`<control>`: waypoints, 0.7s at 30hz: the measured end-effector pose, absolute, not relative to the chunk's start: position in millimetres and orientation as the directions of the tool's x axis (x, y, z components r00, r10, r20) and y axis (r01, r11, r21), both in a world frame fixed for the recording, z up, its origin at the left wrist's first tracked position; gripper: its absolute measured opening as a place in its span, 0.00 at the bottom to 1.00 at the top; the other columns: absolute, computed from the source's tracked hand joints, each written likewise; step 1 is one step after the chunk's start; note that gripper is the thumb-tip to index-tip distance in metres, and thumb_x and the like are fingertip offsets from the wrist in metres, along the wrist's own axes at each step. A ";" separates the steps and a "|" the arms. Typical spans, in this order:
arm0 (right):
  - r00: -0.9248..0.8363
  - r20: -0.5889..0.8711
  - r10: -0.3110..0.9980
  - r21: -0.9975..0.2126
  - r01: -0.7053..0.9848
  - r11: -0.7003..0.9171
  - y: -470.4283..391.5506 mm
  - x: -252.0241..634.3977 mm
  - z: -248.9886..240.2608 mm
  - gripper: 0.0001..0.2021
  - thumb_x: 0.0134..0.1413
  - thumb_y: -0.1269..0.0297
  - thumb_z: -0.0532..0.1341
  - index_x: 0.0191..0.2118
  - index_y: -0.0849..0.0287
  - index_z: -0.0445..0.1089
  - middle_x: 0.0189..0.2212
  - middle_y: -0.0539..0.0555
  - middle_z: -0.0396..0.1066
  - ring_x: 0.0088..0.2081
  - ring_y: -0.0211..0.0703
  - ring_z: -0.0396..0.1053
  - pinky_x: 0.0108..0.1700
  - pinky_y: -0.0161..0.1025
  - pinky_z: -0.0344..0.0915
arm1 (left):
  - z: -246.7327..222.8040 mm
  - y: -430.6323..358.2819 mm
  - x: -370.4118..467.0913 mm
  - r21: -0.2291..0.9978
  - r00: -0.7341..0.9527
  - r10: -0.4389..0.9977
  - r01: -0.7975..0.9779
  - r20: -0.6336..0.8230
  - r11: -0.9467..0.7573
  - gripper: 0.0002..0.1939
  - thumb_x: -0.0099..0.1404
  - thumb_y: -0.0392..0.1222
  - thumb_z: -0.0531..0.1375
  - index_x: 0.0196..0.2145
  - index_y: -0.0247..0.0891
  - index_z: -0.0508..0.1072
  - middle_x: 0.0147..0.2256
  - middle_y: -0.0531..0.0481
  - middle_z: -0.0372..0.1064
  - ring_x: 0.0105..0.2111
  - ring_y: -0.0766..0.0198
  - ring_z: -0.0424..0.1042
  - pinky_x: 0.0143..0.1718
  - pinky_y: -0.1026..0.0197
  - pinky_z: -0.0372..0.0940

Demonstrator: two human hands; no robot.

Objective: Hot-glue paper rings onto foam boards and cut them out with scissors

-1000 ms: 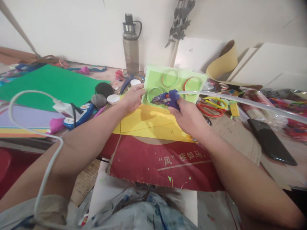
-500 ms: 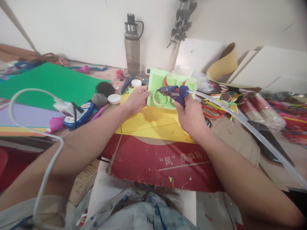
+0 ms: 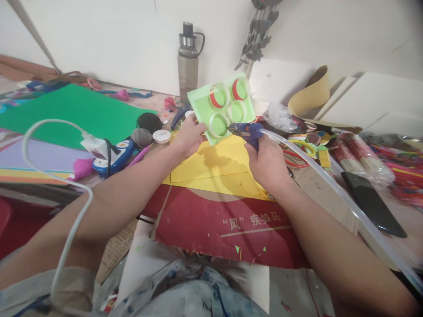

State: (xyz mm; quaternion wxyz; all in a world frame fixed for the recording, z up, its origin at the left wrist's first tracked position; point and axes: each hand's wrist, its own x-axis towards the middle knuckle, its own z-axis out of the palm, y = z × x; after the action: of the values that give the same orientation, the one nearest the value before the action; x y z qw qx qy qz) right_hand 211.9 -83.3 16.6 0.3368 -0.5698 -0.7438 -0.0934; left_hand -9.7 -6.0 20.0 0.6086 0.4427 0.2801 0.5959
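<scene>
My left hand (image 3: 191,137) pinches the lower left edge of a light green paper piece (image 3: 201,105), which is raised and tilted above the table. Several paper rings stand on its face: two with red on them at the top, and two pale ones below, one of them a white ring (image 3: 218,126) near my fingers. My right hand (image 3: 267,162) is wrapped round a blue glue gun (image 3: 253,132) with a long clear glue stick (image 3: 317,171) trailing from its back. The gun's nozzle points left, close beside the lower rings; whether it touches them I cannot tell.
Yellow paper (image 3: 211,167) lies on a red cardboard sheet (image 3: 228,229) below my hands. A bottle (image 3: 187,66) stands at the back. Green sheet (image 3: 72,114), white cable (image 3: 87,207) and blue-white device (image 3: 114,160) are at left. A black phone (image 3: 373,202) and red-handled scissors (image 3: 295,159) are at right.
The green paper has been lifted and turned, its right side higher, so all its rings show. The glue gun's nozzle now sits right of the lower left ring instead of over it.
</scene>
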 end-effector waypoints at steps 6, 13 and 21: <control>-0.122 0.641 0.758 -0.240 0.906 0.349 -83.6 212.8 17.8 0.24 0.72 0.56 0.52 0.63 0.66 0.69 0.57 0.76 0.76 0.61 0.74 0.73 0.62 0.71 0.69 | 23.2 -12.5 -7.3 0.845 0.209 0.967 -0.535 0.149 -0.015 0.42 0.45 0.25 0.59 0.60 0.43 0.75 0.48 0.48 0.83 0.55 0.48 0.81 0.64 0.36 0.71; -0.129 0.661 0.739 -0.257 0.887 0.384 -81.7 213.4 13.7 0.27 0.74 0.48 0.51 0.62 0.64 0.71 0.56 0.75 0.77 0.60 0.73 0.74 0.62 0.71 0.70 | 25.8 -22.5 -1.1 0.839 0.274 0.959 -0.536 0.066 0.096 0.36 0.46 0.23 0.58 0.53 0.38 0.78 0.41 0.50 0.83 0.51 0.51 0.82 0.64 0.39 0.72; -0.165 0.666 0.728 -0.268 0.857 0.440 -85.5 206.9 12.5 0.25 0.73 0.50 0.53 0.60 0.63 0.72 0.49 0.71 0.79 0.53 0.69 0.77 0.56 0.67 0.73 | 32.1 -30.3 2.4 0.824 0.294 0.955 -0.552 0.051 0.125 0.39 0.50 0.20 0.57 0.59 0.38 0.77 0.39 0.49 0.84 0.49 0.54 0.84 0.63 0.42 0.74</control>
State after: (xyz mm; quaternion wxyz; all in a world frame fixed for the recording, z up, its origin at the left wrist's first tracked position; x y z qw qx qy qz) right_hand 206.9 -85.5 12.5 0.3804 -0.5224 -0.7584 -0.0851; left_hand 2.4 -30.3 32.1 0.7041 0.3886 0.2588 0.5350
